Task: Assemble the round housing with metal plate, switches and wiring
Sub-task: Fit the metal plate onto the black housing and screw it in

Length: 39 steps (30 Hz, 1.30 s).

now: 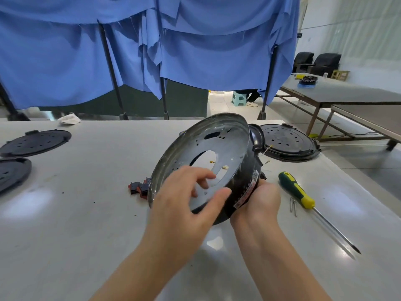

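Note:
The round black housing (249, 170) is tilted up on its edge at the middle of the table, its open side facing left toward me. Inside it sits the metal plate (230, 142), with a large oval hole and several small holes. My right hand (258, 200) grips the housing's lower outer wall from the right. My left hand (186, 196) reaches into the housing with spread fingers over the plate's lower part, thumb at the rim; it holds nothing. Two red-and-black switches (138, 187) lie on the table just left of the housing. Thin wire ends (268, 148) show behind its right side.
A green-and-yellow screwdriver (303, 196) lies right of the housing, with two small screws (293, 206) beside it. Black round covers rest at far left (36, 142), lower left (10, 172) and behind right (288, 144). Blue curtains hang behind the table. Another table stands at right.

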Tool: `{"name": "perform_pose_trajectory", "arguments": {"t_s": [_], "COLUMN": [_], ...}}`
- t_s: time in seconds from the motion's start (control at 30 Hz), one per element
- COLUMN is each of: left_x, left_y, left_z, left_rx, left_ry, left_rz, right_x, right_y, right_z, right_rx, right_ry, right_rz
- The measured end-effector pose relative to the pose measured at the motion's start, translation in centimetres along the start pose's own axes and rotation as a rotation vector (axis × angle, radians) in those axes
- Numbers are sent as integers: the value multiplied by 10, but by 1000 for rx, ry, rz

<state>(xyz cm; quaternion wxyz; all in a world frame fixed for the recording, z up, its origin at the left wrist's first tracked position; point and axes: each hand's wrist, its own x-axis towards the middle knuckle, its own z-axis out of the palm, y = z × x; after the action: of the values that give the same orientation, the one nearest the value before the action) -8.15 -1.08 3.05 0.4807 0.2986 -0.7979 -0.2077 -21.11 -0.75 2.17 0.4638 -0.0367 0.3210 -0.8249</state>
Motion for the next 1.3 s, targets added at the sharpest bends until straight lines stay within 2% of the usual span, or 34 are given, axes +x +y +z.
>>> {"name": "perform_pose_trajectory", "arguments": {"t_s": [0.13,0.27,0.43,0.63,0.73,0.83,1.03,1.3], "left_x": [-1,0,6,14,14,16,16,15], "left_y": [1,3,-6,-6,-11,-19,-29,-27], "left_z": [17,24,15,-11,-17,-24,-29,-29], "left_rx": [212,217,128,-187,-418,-541,-614,-603], "left_ry": [-58,65,220,370,415,444,470,465], "left_rz": [183,177,229,46,-104,-171,-240,-229], "right_x": [-4,-8,-16,-37,-44,-47,-52,-57], "right_y": [3,3,-3,-15,-17,-16,-12,-12], "right_z": [0,1,1,18,21,20,33,48], "right_rx": [33,-5,-221,-450,-522,-543,-568,-686], "right_ry": [-95,-127,-175,-419,-414,-410,-473,-476], "right_rz": [22,-4,-146,-357,-505,-572,-617,-751]}}
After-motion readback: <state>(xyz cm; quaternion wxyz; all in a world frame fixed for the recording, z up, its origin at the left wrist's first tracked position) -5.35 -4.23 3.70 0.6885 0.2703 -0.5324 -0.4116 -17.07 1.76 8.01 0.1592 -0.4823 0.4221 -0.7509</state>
